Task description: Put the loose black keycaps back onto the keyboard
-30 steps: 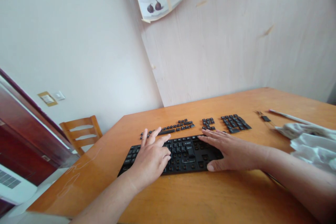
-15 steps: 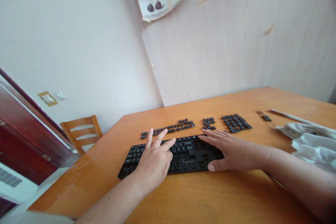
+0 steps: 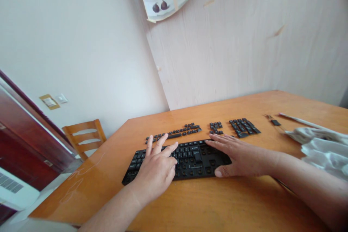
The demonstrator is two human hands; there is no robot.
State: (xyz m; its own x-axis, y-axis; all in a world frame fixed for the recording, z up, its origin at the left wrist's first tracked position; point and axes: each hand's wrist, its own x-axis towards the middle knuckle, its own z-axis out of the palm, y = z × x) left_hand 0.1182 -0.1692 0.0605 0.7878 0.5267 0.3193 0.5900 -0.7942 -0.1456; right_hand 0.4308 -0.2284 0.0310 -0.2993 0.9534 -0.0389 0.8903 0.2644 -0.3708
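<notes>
A black keyboard (image 3: 190, 172) lies in front of me, with keycaps on its left and middle upper part and bare key sockets at the lower middle and right. My left hand (image 3: 156, 172) is over its left-middle part. Three of its fingers are spread and raised; the forefinger is bent, and the thumb is hidden. What these two pinch, if anything, cannot be seen. Across the keyboard's right end rests my right hand (image 3: 243, 156), fingers stretched out near the back edge and thumb apart at the front edge.
Behind the keyboard lie loose keycaps in a long group (image 3: 174, 136), a small group (image 3: 215, 127) and a number-pad group (image 3: 244, 127). A small black item (image 3: 275, 122), a pale rod (image 3: 299, 119) and crumpled white plastic (image 3: 323, 156) are at the right. A wooden chair (image 3: 84, 134) stands left.
My left hand has shifted slightly left over the keyboard, its fingers held in much the same shape. My right hand has stayed practically still. The loose keycaps look unchanged.
</notes>
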